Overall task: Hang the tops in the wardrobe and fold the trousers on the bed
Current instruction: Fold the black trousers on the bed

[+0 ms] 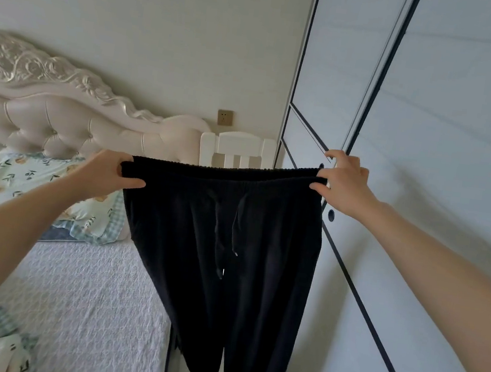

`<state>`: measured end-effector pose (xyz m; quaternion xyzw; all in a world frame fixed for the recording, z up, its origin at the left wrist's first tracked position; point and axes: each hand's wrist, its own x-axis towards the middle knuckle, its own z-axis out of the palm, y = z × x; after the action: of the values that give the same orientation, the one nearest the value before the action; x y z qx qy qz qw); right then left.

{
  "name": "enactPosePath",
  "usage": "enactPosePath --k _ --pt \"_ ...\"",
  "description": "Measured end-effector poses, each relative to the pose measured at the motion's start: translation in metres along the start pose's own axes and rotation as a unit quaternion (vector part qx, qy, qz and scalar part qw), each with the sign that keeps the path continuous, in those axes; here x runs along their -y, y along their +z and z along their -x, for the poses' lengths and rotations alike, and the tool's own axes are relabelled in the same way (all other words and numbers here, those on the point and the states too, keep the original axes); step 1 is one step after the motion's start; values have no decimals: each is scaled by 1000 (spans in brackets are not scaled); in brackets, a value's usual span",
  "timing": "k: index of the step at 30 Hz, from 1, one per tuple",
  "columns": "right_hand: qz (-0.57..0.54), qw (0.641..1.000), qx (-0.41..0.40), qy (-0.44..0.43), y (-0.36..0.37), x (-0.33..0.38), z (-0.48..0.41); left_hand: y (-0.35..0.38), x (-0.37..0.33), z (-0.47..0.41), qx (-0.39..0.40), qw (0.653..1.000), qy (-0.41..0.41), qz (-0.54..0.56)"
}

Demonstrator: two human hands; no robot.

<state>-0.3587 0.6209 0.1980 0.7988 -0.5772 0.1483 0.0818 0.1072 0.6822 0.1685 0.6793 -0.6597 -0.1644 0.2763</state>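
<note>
- Left of your left hand: the bed, under a pale, nubbly textured cover, with a floral pillow lying just below and beyond your forearm, and a tufted cream headboard, carved along its top, standing behind it.
- Your left hand is closed on the left end of the waistband, thumb across the front of the cloth.
- Between your two hands: the black trousers hang at full length over the gap beside the bed, well clear of the mattress. The fabric looks soft and matte, the waistband gathered with elastic, two drawcords dangling at centre front.
- Your right hand pinches the right end of the waistband, forefinger raised free above it.
- Right of your right hand: the wardrobe, smooth pale panels edged with dark trim, apparently shut.
- The step in hand looks to be the trouser fold, at the spreading-out stage. Your next move calls for swinging the garment leftward and laying it flat on the cover, legs aligned.
</note>
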Motion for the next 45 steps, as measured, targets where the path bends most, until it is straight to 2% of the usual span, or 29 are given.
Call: enactPosePath --k 2,5,8,11,14,19,24,26,29,34,37,42,45 --pt "-82 996 -8 20 2 8 -3 6 0 6 -17 999 16 48" --pt "-164 982 -73 64 7 27 -9 10 -1 17 -42 991 21 125" --pt "-250 957 -111 94 12 51 -20 7 0 37 -35 972 -20 233" --pt "-277 948 -123 101 20 79 -40 0 8 60 -13 951 -61 301" --pt "-270 952 -112 92 40 110 -63 -7 30 80 1 953 -108 284" --pt "-254 965 -51 37 97 170 -84 -6 87 112 42 960 -209 183" --pt "-253 967 24 -19 173 214 -105 17 143 125 -22 957 -259 131" --pt "-258 965 34 -43 200 225 -116 26 161 126 -62 948 -275 146" --pt "-263 959 59 -86 246 245 -140 43 193 123 -93 904 -368 200" --pt "-246 943 140 -178 326 281 -201 85 243 110 -102 860 -468 179" --pt "-238 921 189 -244 362 308 -234 109 261 100 -102 839 -518 135" --pt "-241 866 251 -359 410 370 -274 132 286 92 -195 759 -602 157" --pt "-259 847 260 -385 433 419 -290 132 302 94 -241 723 -631 140"
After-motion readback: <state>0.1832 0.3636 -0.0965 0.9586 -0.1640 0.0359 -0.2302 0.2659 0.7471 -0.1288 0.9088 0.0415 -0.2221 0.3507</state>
